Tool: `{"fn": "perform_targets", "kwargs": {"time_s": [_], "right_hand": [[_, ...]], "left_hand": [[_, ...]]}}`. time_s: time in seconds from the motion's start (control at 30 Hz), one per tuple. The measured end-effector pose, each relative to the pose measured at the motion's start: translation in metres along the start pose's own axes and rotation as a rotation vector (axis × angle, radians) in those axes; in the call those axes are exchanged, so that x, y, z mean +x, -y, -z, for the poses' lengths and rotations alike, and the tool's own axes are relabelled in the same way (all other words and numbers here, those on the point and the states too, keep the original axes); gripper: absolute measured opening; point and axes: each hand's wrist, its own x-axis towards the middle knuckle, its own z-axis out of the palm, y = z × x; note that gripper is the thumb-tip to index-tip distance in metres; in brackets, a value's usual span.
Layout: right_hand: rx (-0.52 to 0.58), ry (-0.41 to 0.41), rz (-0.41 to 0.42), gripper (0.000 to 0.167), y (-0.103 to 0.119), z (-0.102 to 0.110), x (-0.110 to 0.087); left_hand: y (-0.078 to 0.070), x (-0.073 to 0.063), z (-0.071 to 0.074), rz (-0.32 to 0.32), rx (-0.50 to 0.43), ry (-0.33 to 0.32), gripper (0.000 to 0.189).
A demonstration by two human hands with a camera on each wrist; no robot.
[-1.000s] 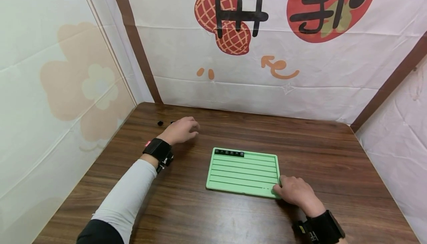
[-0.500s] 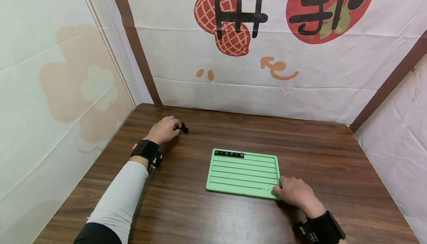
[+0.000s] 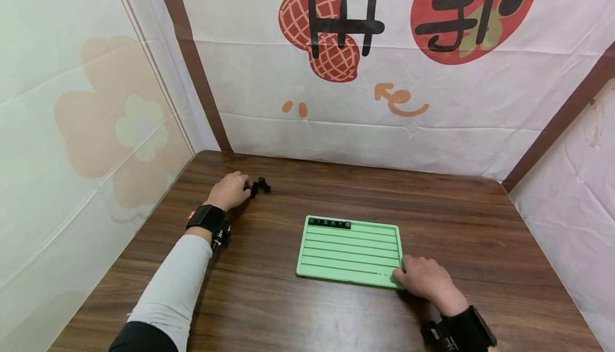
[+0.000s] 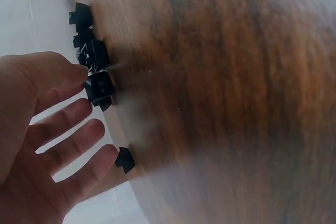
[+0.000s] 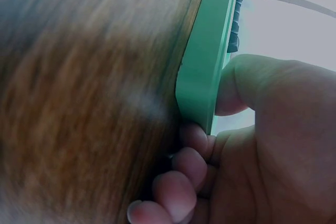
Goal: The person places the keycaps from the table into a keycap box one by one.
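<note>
Several black keycaps (image 3: 262,185) lie in a small cluster at the back left of the table. My left hand (image 3: 229,190) is beside their left side; in the left wrist view its thumb and index finger pinch at the edge of one keycap (image 4: 99,87), other fingers loosely spread. Another keycap (image 4: 125,159) lies apart near the little finger. A light green tray (image 3: 348,253) with long grooves lies mid-table, a short row of keycaps (image 3: 329,223) in its top left groove. My right hand (image 3: 425,276) grips its lower right corner, thumb on top and fingers against the side.
The brown wooden table (image 3: 307,314) ends at the back against a white printed curtain (image 3: 240,74). A second curtain (image 3: 72,208) runs along the left edge, and another (image 3: 576,181) along the right.
My left hand has moved left and down onto the keycap cluster, then drawn slightly further left. The lone keycap at far left is now hidden behind it. The right hand and tray stay put.
</note>
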Motion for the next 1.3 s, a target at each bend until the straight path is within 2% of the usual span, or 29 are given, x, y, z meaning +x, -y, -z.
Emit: {"fn": "perform_targets", "kwargs": {"time_s": [0.2,0.5,0.73,0.87,1.03,1.3], "right_hand": [[-0.006,-0.007,-0.01,0.02,0.0,0.0,0.0],[0.011,-0.004,-0.006,0.02,0.002,0.0,-0.002],[0.001,-0.011,0.002,0.019,0.002,0.0,-0.002],[-0.009,-0.021,0.002,0.019,0.001,-0.001,-0.002],[-0.019,-0.033,-0.005,0.02,0.001,-0.002,-0.002],[-0.02,-0.033,-0.003,0.02,0.001,-0.002,-0.003]], "left_hand": [[0.0,0.003,-0.005,0.013,0.005,0.022,0.021],[-0.002,0.003,-0.004,-0.041,0.017,-0.019,0.016],[-0.001,0.002,-0.002,-0.015,0.007,-0.038,0.013],[-0.001,0.003,-0.001,-0.015,-0.034,-0.056,0.013],[-0.004,0.003,0.001,-0.002,-0.127,-0.076,0.014],[-0.019,0.004,0.005,-0.02,-0.184,-0.103,0.014]]}}
